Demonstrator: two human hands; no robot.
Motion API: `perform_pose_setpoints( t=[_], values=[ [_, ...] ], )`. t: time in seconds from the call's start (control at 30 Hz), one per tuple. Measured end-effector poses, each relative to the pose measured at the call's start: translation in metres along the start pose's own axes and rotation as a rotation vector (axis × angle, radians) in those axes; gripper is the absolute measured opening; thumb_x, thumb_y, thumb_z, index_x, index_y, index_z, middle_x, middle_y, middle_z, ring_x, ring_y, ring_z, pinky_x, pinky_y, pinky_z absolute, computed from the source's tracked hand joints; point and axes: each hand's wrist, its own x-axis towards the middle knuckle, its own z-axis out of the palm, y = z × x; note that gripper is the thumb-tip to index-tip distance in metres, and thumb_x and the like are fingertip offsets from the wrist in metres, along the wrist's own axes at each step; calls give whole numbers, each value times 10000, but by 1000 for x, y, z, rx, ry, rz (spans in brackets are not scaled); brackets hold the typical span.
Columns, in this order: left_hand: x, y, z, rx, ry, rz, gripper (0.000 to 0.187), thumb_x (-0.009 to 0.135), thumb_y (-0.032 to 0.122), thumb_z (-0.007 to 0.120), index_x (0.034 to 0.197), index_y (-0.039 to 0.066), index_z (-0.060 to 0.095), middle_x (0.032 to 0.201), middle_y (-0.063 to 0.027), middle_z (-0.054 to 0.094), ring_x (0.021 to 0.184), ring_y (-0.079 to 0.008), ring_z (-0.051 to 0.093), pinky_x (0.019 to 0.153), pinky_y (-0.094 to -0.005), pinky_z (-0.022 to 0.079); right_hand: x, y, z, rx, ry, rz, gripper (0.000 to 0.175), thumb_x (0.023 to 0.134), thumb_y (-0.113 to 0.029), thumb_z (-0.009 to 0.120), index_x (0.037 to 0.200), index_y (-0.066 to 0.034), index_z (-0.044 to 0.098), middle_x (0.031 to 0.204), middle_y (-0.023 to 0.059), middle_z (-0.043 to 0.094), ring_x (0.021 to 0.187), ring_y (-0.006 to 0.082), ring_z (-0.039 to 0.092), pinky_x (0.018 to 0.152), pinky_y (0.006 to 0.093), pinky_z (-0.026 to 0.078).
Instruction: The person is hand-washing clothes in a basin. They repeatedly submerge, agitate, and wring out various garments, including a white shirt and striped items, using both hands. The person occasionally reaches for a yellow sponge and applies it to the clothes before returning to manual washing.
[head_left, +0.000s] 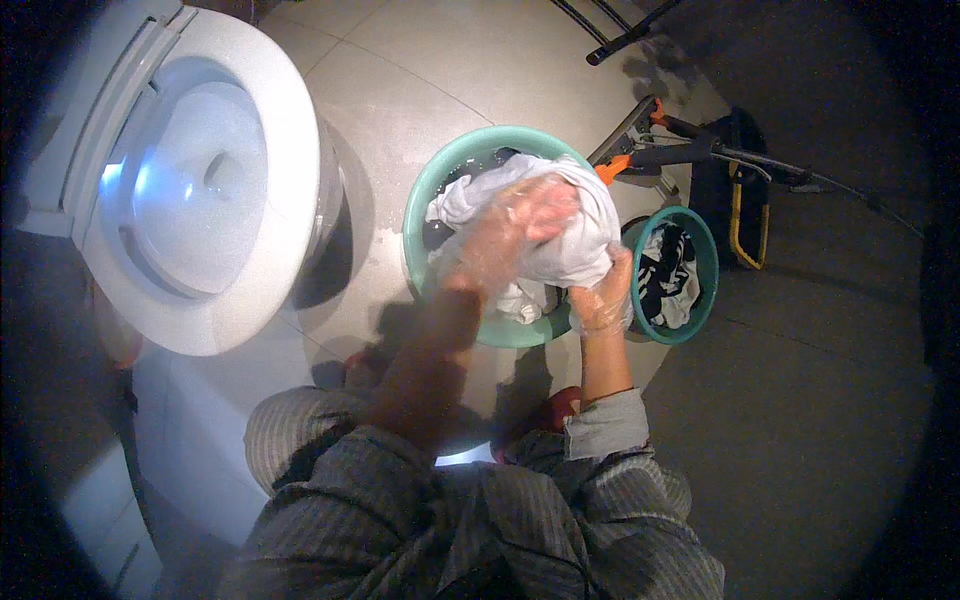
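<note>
A white cloth (581, 251) lies bunched over a round green basin (426, 176). My right hand (604, 292) grips the cloth's near right edge, thumb up, at the basin's rim. Something clear and shiny covers that wrist; I cannot tell whether it is a thin glove or water. My left hand (525, 217), blurred by motion, is on top of the cloth, and its grip is not clear. Beneath the cloth, dark water or dark fabric shows along the basin's far side. Another crumpled white piece (523, 301) sits at the near side inside.
Left of the basin stands a white toilet (289, 225) with its lid raised. A smaller green basin (711, 262) at the right holds black and white clothes (667, 277). Behind it are a mop-like tool with orange parts (616, 169) and a dark item with a yellow edge (739, 232).
</note>
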Motion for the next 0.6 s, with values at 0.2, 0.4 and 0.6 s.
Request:
perform_pose_setpoints(
  t=[0.2,0.4,0.6],
  values=[
    [0,-76,-22,-197,640,-429,440,934,335,413,1274,69,492,1105,-81,607,992,-204,586,870,-312,460,34,-28,24,394,204,262,442,890,-258,463,1241,7,501,1259,149,548,1171,300,515,1044,443,363],
    [-13,-127,20,-281,157,146,483,912,392,452,1302,108,476,1310,-104,506,1192,-252,479,995,-373,381,20,-45,43,463,129,146,350,966,-169,390,1249,18,477,1256,140,547,1125,274,544,1005,390,412],
    [-3,-62,40,-1028,16,-165,513,913,431,499,1286,78,482,1292,-81,522,1184,-235,491,1029,-393,377,14,-71,43,363,492,102,507,921,-326,443,1322,-16,436,1352,147,470,1266,310,413,1079,482,287]
  ],
)
